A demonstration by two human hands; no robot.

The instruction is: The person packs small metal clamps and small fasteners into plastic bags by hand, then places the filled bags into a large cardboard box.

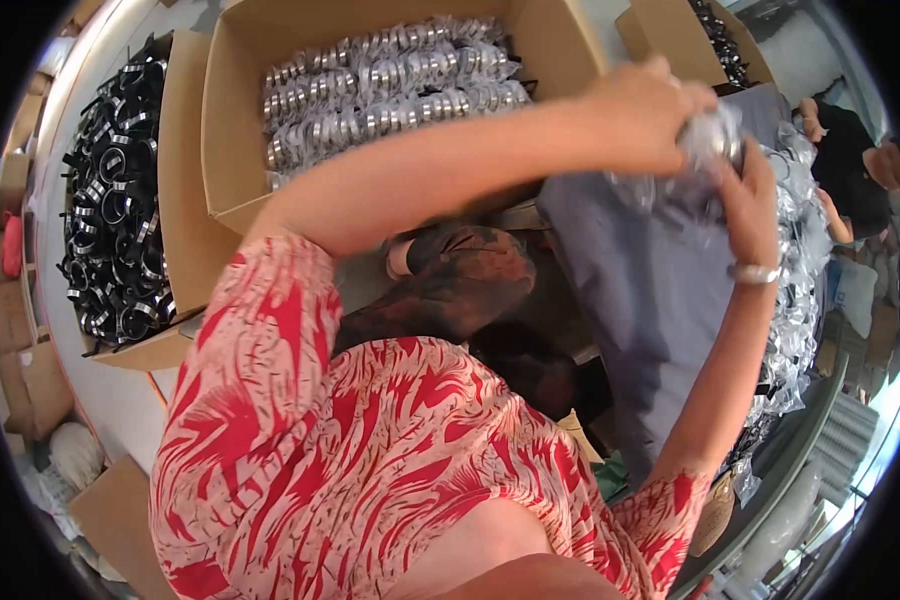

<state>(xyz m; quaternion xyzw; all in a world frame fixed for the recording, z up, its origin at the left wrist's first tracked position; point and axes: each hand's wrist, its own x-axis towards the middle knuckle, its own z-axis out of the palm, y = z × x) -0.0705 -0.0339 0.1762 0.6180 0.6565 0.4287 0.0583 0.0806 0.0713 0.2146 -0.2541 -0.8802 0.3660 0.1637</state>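
Both hands meet over a grey cloth (620, 270) on my right. Between them is a shiny metal part in clear plastic (712, 135). My left hand (645, 115) reaches across from the left, its fingers closed at the plastic and a little blurred. From below, my right hand (752, 200), with a bracelet at the wrist, has its thumb and fingers closed on the same wrapped part. Crinkled plastic hides the part's exact shape. Beside the cloth lies a long heap of similar plastic-wrapped metal parts (795, 250).
Ahead, an open carton (232, 120) holds rows of wrapped metal rings. Left of it, another carton (188, 180) is full of loose black parts with metal bands. A smaller carton (660, 35) stands at the far right. Another person (852, 165) is at the heap's far side.
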